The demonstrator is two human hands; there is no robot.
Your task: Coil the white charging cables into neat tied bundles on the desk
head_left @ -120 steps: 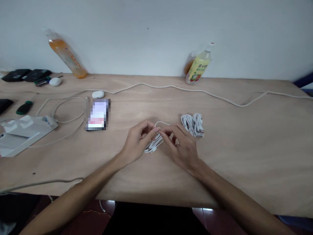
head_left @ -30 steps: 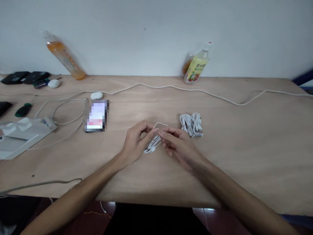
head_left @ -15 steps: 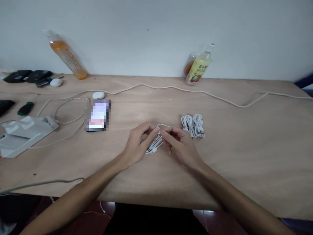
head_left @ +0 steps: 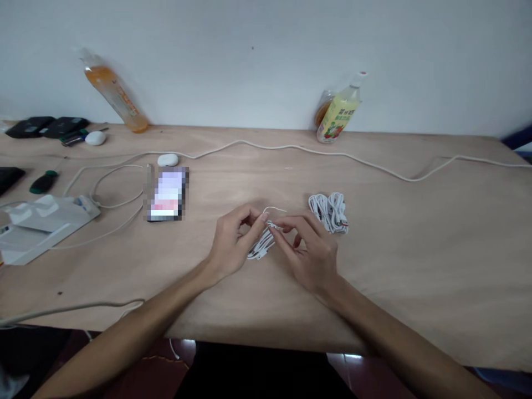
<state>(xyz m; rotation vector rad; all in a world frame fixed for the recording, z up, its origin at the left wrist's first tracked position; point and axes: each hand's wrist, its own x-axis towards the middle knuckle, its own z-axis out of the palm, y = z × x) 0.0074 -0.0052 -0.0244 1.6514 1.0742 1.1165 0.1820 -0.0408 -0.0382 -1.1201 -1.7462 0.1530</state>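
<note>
A thin white twist tie (head_left: 275, 209) arcs up from between my hands, with a kinked part beside my fingertips. My left hand (head_left: 238, 239) is closed, its thumb and index finger pinching the tie. From the other side my right hand (head_left: 310, 246) closes its thumb and index finger at the kinked part. Just below the fingertips lies a coiled white cable (head_left: 261, 244), its upper part hidden by my hands. Two more bundled white cables (head_left: 328, 212) rest side by side to the right of my right hand.
A phone (head_left: 167, 194) with a blurred screen lies left of my hands. A long white cable (head_left: 291, 147) crosses the table behind. An orange drink bottle (head_left: 118, 100) and a yellow bottle (head_left: 338, 116) lean on the wall. At the left are a white carton (head_left: 45, 227) and a screwdriver (head_left: 44, 182).
My right hand has turned and shifted slightly, its fingers less curled. More of the white tie shows between the fingertips. The coiled cable has stayed in place.
</note>
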